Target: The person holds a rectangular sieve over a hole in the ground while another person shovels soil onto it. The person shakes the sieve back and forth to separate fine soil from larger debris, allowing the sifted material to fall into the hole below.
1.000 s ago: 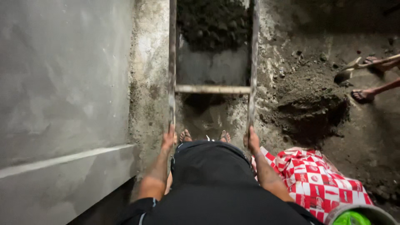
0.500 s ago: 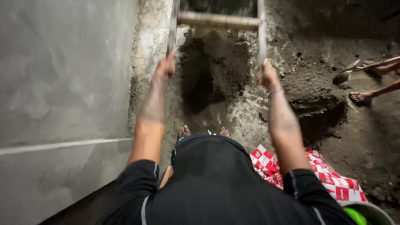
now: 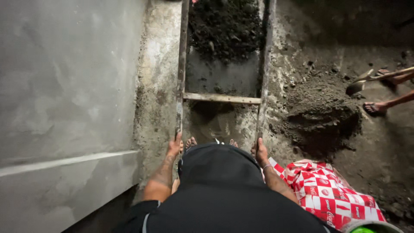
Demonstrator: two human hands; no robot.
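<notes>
Sieve frame (image 3: 222, 98) rails gripped by both hands' fingers (image 3: 176, 142).

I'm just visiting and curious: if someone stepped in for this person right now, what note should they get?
Left hand grips the left rail, right hand the right rail of a wooden sieve frame.
Dark soil sits at the frame's far end; its near part is bare.
A soil heap lies right, a red-and-white sack beside it.
Another person's shovel is nearby.
Done: unclear. Left: soil in the frame.

Dirt floor (image 3: 388, 164) carries a soil heap (image 3: 321, 114) (dark, loose) and a red-and-white checked sack (image 3: 332, 194) just beside it.
</notes>
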